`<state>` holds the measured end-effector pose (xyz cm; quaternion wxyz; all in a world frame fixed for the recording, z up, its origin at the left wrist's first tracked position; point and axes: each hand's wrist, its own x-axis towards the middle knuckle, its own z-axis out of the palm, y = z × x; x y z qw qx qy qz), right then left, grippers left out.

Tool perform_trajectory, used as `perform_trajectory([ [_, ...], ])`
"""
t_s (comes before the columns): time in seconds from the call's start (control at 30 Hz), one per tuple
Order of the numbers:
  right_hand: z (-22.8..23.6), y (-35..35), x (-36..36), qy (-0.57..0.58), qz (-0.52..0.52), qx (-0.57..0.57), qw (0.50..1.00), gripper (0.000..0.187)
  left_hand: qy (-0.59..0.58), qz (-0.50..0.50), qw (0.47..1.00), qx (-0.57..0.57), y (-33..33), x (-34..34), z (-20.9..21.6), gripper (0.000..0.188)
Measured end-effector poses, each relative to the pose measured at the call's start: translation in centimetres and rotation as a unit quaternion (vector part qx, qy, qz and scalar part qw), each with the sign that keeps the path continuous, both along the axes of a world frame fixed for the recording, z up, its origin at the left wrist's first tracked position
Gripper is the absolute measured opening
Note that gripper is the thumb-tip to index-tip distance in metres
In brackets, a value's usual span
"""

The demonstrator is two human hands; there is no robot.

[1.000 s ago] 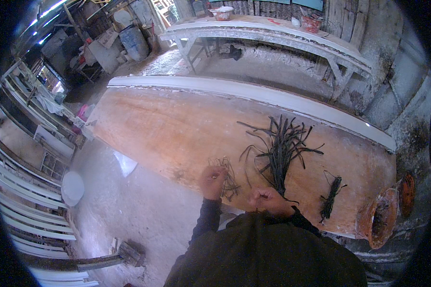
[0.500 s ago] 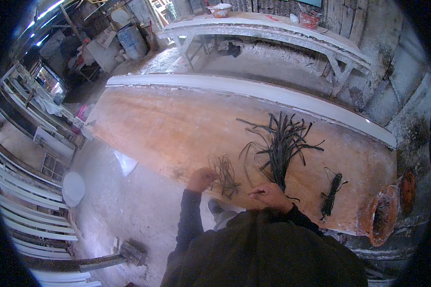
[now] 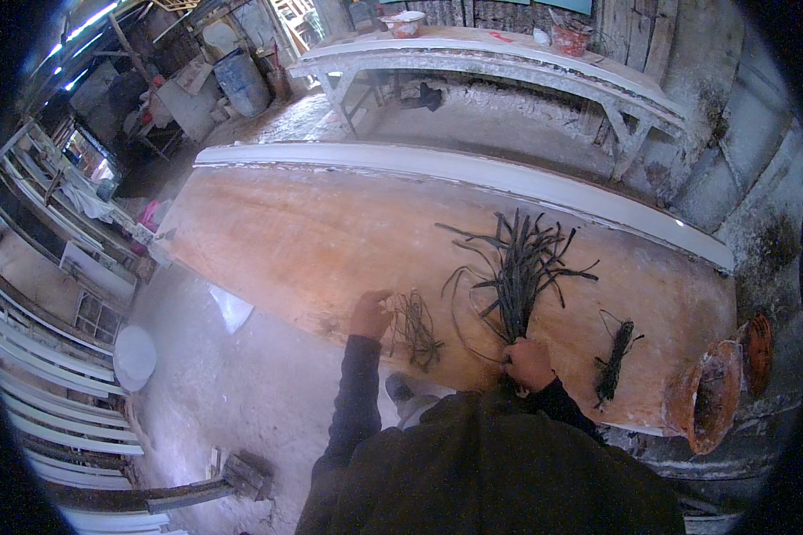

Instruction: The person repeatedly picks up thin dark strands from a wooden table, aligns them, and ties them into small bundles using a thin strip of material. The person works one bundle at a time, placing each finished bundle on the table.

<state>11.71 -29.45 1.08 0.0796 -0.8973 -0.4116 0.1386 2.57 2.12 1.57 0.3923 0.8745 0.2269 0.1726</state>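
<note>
- Workshop background, far left: pale slats (image 3: 62, 374) in a row, with a round white disc (image 3: 135, 358) on the floor beside them.
- Across the middle: wooden tabletop (image 3: 268, 214), with a long white board (image 3: 330, 155) along its far edge.
- Left hand (image 3: 372, 314): at the near edge, fingers curled, tips just beside the thin strands; pinch on a strand or none, cannot tell.
- Thin strand pile (image 3: 417, 332): loose, tangled, on the tabletop between both hands. Probably best lifted one strand at a time, without dragging the tangle.
- Dark strip bundle (image 3: 519, 276): free ends fanned toward the far side, gathered at the near end.
- Right hand (image 3: 528, 364): at that gathered end, fingers curled inward; firm grip or mere touch, cannot tell. Advisable: separate a single strip near its end, then draw lengthwise, gently.
- Small dark bundle (image 3: 613, 361): well apart, farther right.
- Orange container (image 3: 714, 406): at the table's right end.
</note>
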Motion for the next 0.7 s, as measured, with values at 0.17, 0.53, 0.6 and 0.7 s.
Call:
perform_trajectory([
  [0.17, -1.5, 0.4, 0.4, -0.002, -0.029, -0.029, 0.999, 0.016, 0.012, -0.134, 0.984, 0.114, -3.7, 1.3, -0.4, 0.030],
  [0.53, 3.5, 1.3, 0.2, 0.178, 0.016, 0.203, 0.963, 0.020, 0.014, -0.350, 0.929, 0.120, -12.8, 0.2, 1.4, 0.029],
  [0.6, 6.8, 1.4, -0.1, 0.338, -0.053, 0.312, 0.887, 0.022, -0.005, -0.341, 0.939, 0.047, -12.6, 0.2, 0.8, 0.026],
  [0.7, 8.0, 0.0, 1.2, 0.404, -0.077, 0.270, 0.871, 0.024, -0.069, -0.333, 0.936, -0.088, -10.3, 0.4, 3.5, 0.022],
])
